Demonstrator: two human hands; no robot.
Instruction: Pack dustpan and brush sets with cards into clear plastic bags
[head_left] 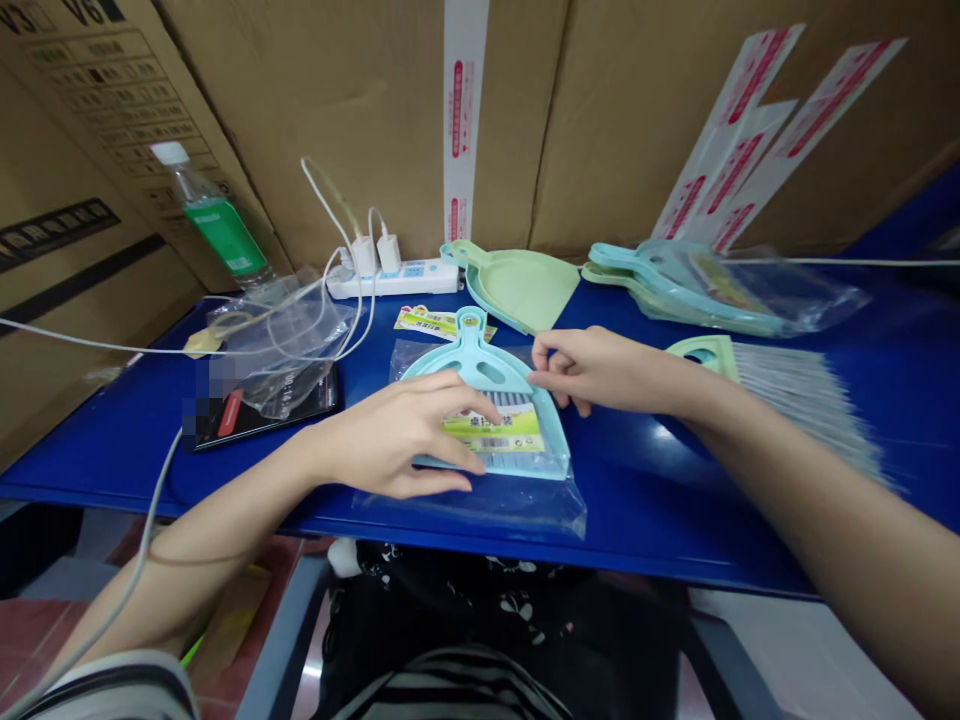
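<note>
Left hand (416, 432): fingers spread over bagged dustpan (471, 365) | Right hand (579, 370): fingers curled at its right edge, grip cannot be told | Location: flat on blue table (645, 500) | Handling: likely light, stiff; bag (551, 508) probably slippery; grasp at handle (471, 326)

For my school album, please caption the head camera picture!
On a blue table: left hand spread over a light-blue dustpan, right hand by its edge.
</note>
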